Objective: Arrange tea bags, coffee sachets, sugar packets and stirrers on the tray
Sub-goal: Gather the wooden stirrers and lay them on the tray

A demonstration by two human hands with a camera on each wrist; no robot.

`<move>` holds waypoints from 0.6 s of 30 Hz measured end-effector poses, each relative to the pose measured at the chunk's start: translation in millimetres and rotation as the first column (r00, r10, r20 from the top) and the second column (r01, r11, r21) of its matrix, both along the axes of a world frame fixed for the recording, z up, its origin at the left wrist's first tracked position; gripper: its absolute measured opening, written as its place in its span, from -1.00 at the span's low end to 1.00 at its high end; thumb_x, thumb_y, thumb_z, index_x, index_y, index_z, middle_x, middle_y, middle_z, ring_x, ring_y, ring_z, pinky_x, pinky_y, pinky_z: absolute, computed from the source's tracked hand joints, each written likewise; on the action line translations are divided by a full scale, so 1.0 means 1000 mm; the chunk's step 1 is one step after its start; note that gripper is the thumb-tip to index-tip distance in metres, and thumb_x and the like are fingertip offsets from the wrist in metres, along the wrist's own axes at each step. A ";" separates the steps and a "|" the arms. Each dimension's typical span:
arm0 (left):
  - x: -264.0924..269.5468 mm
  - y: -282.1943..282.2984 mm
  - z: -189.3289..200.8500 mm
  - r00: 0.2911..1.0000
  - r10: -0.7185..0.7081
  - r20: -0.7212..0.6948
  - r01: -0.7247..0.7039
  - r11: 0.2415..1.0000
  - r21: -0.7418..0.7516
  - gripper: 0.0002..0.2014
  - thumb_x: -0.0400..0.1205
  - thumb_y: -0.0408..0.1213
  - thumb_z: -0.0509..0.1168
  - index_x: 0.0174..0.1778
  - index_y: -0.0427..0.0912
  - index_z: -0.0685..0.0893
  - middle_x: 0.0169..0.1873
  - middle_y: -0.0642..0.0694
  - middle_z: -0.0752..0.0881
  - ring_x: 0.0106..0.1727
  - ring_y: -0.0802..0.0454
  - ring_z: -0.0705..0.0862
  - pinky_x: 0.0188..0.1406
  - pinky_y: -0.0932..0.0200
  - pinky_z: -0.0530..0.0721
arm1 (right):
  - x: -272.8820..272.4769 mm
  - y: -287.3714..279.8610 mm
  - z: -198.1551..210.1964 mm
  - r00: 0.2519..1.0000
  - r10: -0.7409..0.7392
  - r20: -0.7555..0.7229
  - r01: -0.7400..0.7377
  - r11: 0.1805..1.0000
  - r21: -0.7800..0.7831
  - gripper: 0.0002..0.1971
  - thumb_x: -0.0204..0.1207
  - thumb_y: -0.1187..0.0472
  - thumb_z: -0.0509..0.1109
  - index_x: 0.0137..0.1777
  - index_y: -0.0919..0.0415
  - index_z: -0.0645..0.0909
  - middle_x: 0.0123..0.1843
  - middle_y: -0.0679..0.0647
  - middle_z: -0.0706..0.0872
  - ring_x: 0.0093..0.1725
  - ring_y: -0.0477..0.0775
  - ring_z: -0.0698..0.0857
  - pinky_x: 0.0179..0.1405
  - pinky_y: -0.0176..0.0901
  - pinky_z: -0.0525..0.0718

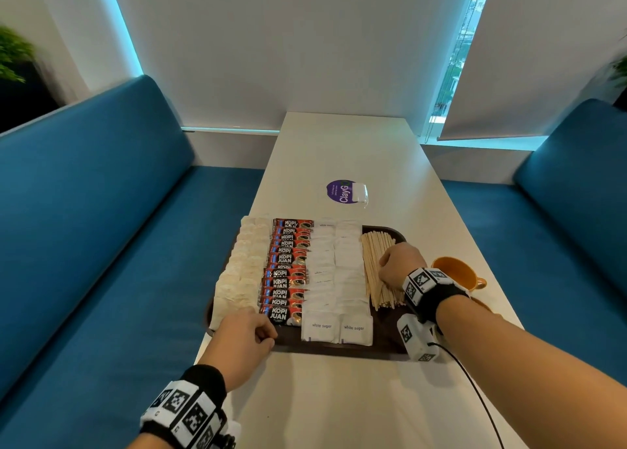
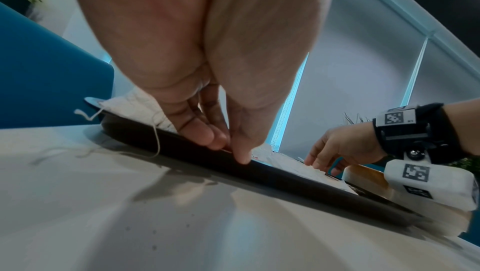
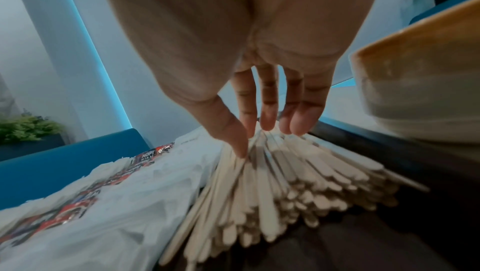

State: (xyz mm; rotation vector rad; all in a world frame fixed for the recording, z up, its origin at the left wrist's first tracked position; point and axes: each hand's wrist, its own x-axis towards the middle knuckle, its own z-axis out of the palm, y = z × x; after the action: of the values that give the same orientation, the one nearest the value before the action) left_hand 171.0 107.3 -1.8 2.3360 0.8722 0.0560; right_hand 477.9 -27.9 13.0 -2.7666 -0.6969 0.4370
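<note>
A dark brown tray lies on the white table. It holds, left to right, tea bags, red coffee sachets, white sugar packets and wooden stirrers. My left hand is at the tray's near left corner. In the left wrist view the left hand pinches a thin reddish edge, apparently the nearest coffee sachet, over the tray's rim. My right hand reaches down with straight fingers, tips resting on the pile of stirrers.
An orange cup stands just right of the tray, close to my right wrist. A purple round sticker with a clear holder is farther along the table. Blue benches run along both sides. A tea bag string hangs over the rim.
</note>
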 end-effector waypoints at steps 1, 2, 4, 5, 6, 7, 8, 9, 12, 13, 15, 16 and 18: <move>0.000 0.000 0.000 1.000 0.002 0.002 -0.002 1.000 -0.004 -0.90 0.62 -0.26 0.48 -0.11 0.08 0.81 -0.11 0.18 0.67 -0.12 0.24 0.66 -0.19 0.46 0.54 | 0.002 -0.001 0.000 1.000 -0.004 0.001 0.004 1.000 -0.009 -0.86 0.57 0.32 0.42 0.05 0.23 0.78 0.04 0.13 0.81 -0.03 0.09 0.77 0.03 -0.11 0.81; 0.000 0.001 0.000 1.000 0.001 0.004 -0.001 1.000 -0.005 -0.90 0.62 -0.26 0.48 -0.11 0.08 0.81 -0.11 0.18 0.67 -0.12 0.24 0.67 -0.18 0.46 0.54 | 0.003 -0.002 -0.001 1.000 -0.007 0.003 0.007 1.000 -0.017 -0.85 0.57 0.33 0.41 0.07 0.23 0.77 0.05 0.13 0.80 -0.03 0.10 0.77 0.02 -0.11 0.81; 0.001 0.001 0.000 1.000 -0.002 0.002 0.002 1.000 -0.009 -0.89 0.62 -0.26 0.49 -0.12 0.08 0.80 -0.11 0.18 0.67 -0.11 0.24 0.67 -0.17 0.45 0.54 | 0.007 -0.004 -0.001 1.000 -0.010 0.009 0.010 1.000 -0.023 -0.83 0.59 0.34 0.41 0.11 0.23 0.77 0.08 0.14 0.79 0.01 0.12 0.77 0.04 -0.11 0.80; 0.001 0.001 0.000 1.000 -0.003 -0.001 0.003 1.000 -0.012 -0.89 0.62 -0.26 0.49 -0.12 0.08 0.80 -0.10 0.18 0.66 -0.11 0.24 0.67 -0.17 0.45 0.54 | 0.009 -0.005 -0.002 1.000 -0.015 0.015 0.015 1.000 -0.020 -0.82 0.60 0.34 0.40 0.13 0.23 0.76 0.10 0.14 0.78 0.03 0.12 0.77 0.04 -0.12 0.78; 0.001 0.001 0.000 1.000 -0.004 -0.002 0.004 1.000 -0.014 -0.90 0.62 -0.26 0.49 -0.11 0.08 0.80 -0.10 0.18 0.66 -0.11 0.24 0.66 -0.17 0.45 0.53 | 0.012 -0.006 -0.002 1.000 -0.024 0.019 0.024 1.000 -0.015 -0.82 0.61 0.33 0.40 0.15 0.23 0.77 0.11 0.14 0.78 0.02 0.11 0.76 0.02 -0.12 0.78; 0.001 0.001 0.001 1.000 -0.003 -0.002 0.003 1.000 -0.013 -0.90 0.62 -0.26 0.49 -0.11 0.08 0.80 -0.10 0.18 0.66 -0.11 0.24 0.66 -0.17 0.46 0.53 | 0.013 -0.006 -0.002 0.999 -0.030 0.019 0.030 0.999 -0.010 -0.81 0.62 0.34 0.39 0.15 0.24 0.77 0.11 0.14 0.79 0.00 0.11 0.76 0.02 -0.12 0.78; 0.001 0.000 0.001 1.000 -0.002 -0.002 0.002 1.000 -0.013 -0.89 0.62 -0.26 0.49 -0.11 0.09 0.80 -0.10 0.18 0.66 -0.11 0.24 0.66 -0.17 0.46 0.53 | 0.014 -0.005 -0.002 0.999 -0.037 0.019 0.037 0.999 -0.007 -0.81 0.63 0.35 0.38 0.16 0.24 0.77 0.11 0.15 0.79 0.00 0.12 0.76 0.03 -0.11 0.79; 0.001 0.000 0.001 1.000 0.000 -0.001 0.000 1.000 -0.014 -0.89 0.62 -0.26 0.49 -0.11 0.09 0.80 -0.11 0.18 0.66 -0.11 0.25 0.66 -0.17 0.46 0.54 | 0.015 -0.005 -0.002 0.999 -0.041 0.019 0.041 0.999 -0.002 -0.81 0.64 0.35 0.37 0.16 0.25 0.77 0.11 0.16 0.79 0.00 0.13 0.76 0.04 -0.10 0.79; 0.001 0.000 0.002 1.000 0.003 0.000 -0.003 1.000 -0.019 -0.89 0.62 -0.25 0.50 -0.11 0.10 0.79 -0.11 0.19 0.66 -0.11 0.25 0.66 -0.16 0.45 0.54 | 0.020 -0.002 0.000 0.999 -0.030 0.032 0.030 1.000 -0.003 -0.78 0.66 0.36 0.33 0.19 0.26 0.77 0.18 0.17 0.79 0.07 0.15 0.77 0.10 -0.09 0.77; 0.002 0.000 0.002 1.000 0.002 -0.002 -0.002 1.000 -0.018 -0.89 0.62 -0.25 0.50 -0.11 0.11 0.79 -0.11 0.19 0.66 -0.11 0.25 0.66 -0.16 0.45 0.54 | 0.021 -0.001 0.002 0.999 -0.024 0.037 0.024 1.000 -0.007 -0.77 0.66 0.35 0.32 0.21 0.26 0.77 0.19 0.17 0.79 0.09 0.15 0.77 0.10 -0.09 0.77; 0.002 0.000 0.002 1.000 0.001 -0.003 -0.001 1.000 -0.015 -0.90 0.62 -0.24 0.49 -0.09 0.10 0.80 -0.10 0.19 0.65 -0.10 0.25 0.66 -0.17 0.45 0.54 | 0.022 0.005 0.004 0.999 -0.007 0.039 0.007 1.000 -0.004 -0.76 0.65 0.34 0.34 0.23 0.23 0.77 0.21 0.14 0.78 0.06 0.13 0.76 0.02 -0.14 0.75; 0.001 0.000 0.002 1.000 0.001 -0.002 -0.001 1.000 -0.014 -0.90 0.63 -0.24 0.49 -0.09 0.10 0.81 -0.09 0.19 0.65 -0.10 0.24 0.66 -0.16 0.45 0.55 | 0.023 0.008 0.004 0.999 0.004 0.034 -0.005 1.000 0.013 -0.76 0.64 0.32 0.37 0.24 0.19 0.76 0.20 0.10 0.77 0.04 0.11 0.75 -0.04 -0.17 0.71; 0.001 0.000 0.002 1.000 -0.001 0.001 0.001 1.000 -0.016 -0.90 0.62 -0.24 0.49 -0.09 0.09 0.81 -0.10 0.19 0.66 -0.10 0.24 0.66 -0.17 0.45 0.55 | 0.022 0.016 0.004 0.999 0.041 0.015 -0.042 0.997 0.063 -0.77 0.61 0.25 0.44 0.23 0.08 0.76 0.13 0.04 0.74 0.00 0.06 0.73 -0.08 -0.19 0.65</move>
State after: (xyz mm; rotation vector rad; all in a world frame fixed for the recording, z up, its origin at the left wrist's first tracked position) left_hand 171.8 107.8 0.1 2.3210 0.8685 0.0490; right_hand 499.4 -11.7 17.4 -2.7030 -0.7597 0.3973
